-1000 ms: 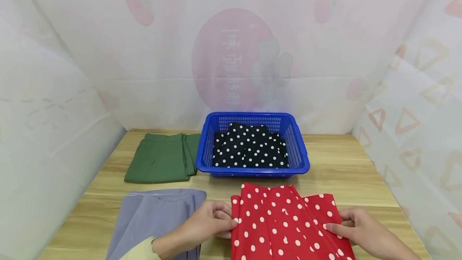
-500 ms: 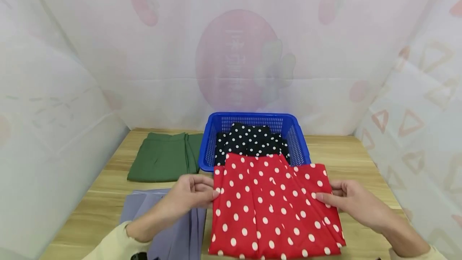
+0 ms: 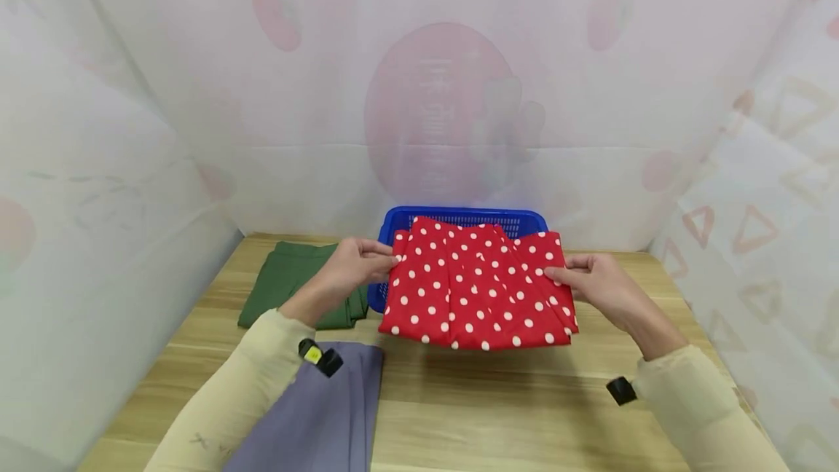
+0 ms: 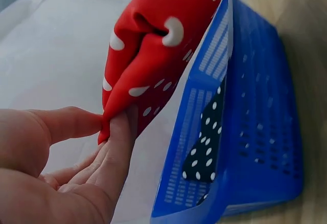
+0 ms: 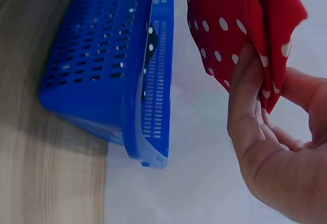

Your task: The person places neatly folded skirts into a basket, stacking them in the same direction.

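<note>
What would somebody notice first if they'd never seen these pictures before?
Probably the bright red dotted cloth, its sides pinched by the left hand and right hand, held higher than the blue basket. Next, maybe the black dotted cloth inside that basket. A green cloth and purple cloth lie left on the table.

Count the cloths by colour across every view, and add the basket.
Red cloth: 1
Black cloth: 1
Green cloth: 1
Purple cloth: 1
Blue basket: 1
Total: 5
</note>
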`<state>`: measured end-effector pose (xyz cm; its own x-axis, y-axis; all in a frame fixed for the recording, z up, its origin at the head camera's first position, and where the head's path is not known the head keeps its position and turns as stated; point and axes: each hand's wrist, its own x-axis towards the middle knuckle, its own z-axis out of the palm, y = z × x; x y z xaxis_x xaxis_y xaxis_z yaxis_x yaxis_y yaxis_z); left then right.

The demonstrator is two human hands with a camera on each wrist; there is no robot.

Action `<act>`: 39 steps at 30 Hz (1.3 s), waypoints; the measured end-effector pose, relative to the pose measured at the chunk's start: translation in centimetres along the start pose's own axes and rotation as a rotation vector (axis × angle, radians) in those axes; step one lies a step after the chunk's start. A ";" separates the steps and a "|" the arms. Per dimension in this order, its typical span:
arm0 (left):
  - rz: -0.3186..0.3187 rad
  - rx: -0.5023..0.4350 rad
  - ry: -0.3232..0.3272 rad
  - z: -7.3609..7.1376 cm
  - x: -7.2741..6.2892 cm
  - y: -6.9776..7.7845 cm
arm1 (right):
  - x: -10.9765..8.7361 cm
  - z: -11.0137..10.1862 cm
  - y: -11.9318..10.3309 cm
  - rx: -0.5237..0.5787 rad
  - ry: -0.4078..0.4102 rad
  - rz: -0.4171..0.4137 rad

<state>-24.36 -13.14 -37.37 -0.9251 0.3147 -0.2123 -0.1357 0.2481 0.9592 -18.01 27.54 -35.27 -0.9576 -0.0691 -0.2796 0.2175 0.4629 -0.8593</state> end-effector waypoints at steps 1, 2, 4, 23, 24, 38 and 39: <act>-0.003 0.010 0.015 -0.1 0.7 0.2 | 0.7 0.0 -0.2 0.002 0.011 0.001; -0.001 0.026 0.029 -0.1 1.3 0.3 | 1.3 -0.1 -0.4 0.008 0.023 0.005; 0.009 0.051 0.052 -0.2 2.5 0.7 | 2.6 -0.2 -0.8 0.009 0.046 0.018; 0.110 0.420 0.207 1.5 7.9 -1.0 | 8.2 1.5 0.3 -0.124 0.198 0.039; 0.119 0.446 0.214 1.6 7.9 -1.1 | 8.2 1.7 0.3 -0.137 0.203 0.032; 0.218 0.702 0.343 2.0 7.9 -2.7 | 8.0 3.3 0.8 -0.365 0.330 -0.089; 0.226 0.703 0.342 1.8 7.6 -2.6 | 7.9 3.2 0.8 -0.372 0.330 -0.094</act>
<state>-30.42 -9.73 -41.78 -0.9760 0.1572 0.1507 0.2168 0.7654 0.6060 -24.81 24.53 -39.55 -0.9915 0.1298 -0.0059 0.1028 0.7556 -0.6469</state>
